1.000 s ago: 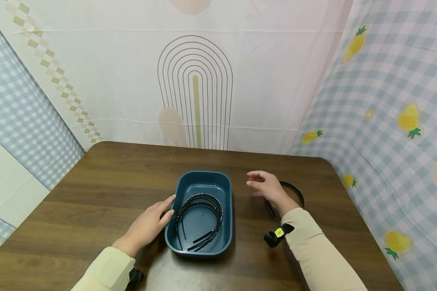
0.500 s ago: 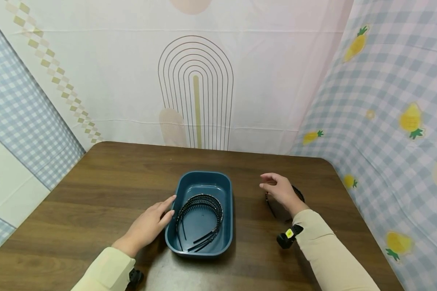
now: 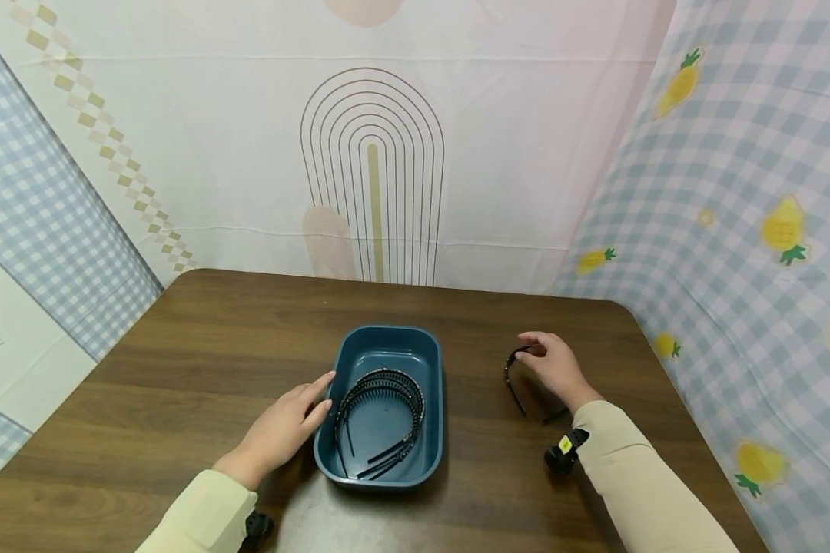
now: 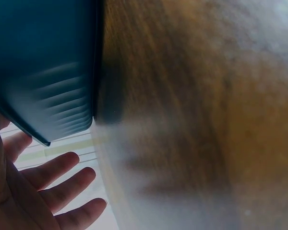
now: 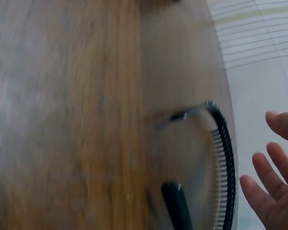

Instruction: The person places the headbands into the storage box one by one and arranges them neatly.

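Observation:
A single black toothed headband [image 3: 509,376] stands on the table to the right, partly hidden behind my right hand [image 3: 555,370]. In the right wrist view the fingers of that hand are parted and loosely bent, beside the headband's arch [image 5: 225,153] and apart from it. A dark blue rectangular tray [image 3: 441,415] is in the middle, with several black toothed headbands [image 3: 418,407] nested inside. My left hand [image 3: 280,430] rests its fingertips against the tray's left rim. Seen from the left wrist, its fingers are spread beside the tray wall [image 4: 43,72].
Everything stands on a brown wooden table [image 3: 249,322] with rounded far corners. Behind it hangs a pale cloth [image 3: 491,153] with line arches. A blue checked cloth with pineapples [image 3: 719,253] borders the right side.
My right hand has moved to the right, from between the tray and the single headband to over that headband, covering part of it. The left hand and tray have stayed put.

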Tool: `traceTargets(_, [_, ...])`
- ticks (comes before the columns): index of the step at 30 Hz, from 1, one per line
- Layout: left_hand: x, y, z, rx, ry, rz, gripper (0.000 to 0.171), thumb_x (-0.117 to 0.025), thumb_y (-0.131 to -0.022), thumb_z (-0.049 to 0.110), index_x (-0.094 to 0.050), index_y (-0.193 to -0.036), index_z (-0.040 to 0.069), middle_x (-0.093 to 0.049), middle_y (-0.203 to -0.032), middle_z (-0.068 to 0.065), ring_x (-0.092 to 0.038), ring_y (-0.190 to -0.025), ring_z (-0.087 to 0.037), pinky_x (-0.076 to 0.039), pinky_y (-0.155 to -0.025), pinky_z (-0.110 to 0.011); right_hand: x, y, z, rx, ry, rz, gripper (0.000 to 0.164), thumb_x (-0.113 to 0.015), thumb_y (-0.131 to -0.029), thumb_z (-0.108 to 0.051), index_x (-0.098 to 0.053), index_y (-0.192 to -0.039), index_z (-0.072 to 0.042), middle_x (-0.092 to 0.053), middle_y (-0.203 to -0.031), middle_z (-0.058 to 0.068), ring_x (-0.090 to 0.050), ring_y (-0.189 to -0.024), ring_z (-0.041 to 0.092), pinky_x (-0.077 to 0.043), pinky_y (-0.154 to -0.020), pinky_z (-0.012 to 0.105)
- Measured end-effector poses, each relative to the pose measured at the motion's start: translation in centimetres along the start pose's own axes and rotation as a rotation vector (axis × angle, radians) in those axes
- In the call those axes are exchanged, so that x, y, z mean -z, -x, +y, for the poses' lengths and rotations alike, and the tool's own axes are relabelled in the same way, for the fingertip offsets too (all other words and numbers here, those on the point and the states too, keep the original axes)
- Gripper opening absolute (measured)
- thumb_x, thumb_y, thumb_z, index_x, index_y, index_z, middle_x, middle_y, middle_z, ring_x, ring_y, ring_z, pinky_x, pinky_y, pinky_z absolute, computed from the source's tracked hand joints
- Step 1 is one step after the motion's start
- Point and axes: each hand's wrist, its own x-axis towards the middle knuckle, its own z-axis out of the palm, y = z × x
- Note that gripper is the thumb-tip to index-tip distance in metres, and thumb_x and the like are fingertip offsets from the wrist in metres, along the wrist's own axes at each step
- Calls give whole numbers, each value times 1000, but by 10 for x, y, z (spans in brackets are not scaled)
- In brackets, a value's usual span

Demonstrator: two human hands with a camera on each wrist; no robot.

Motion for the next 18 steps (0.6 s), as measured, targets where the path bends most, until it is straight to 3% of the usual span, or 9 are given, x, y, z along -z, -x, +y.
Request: traceTargets(18, [0, 0, 0, 7, -2, 0, 53, -48, -102, 31, -36, -151, 16, -49, -142, -17, -46, -129, -38, -36, -105, -57, 19, 3, 24, -5, 131, 14, 39, -61, -94, -8, -54, -130, 5, -48, -128, 30, -50, -113, 44, -44, -92, 56])
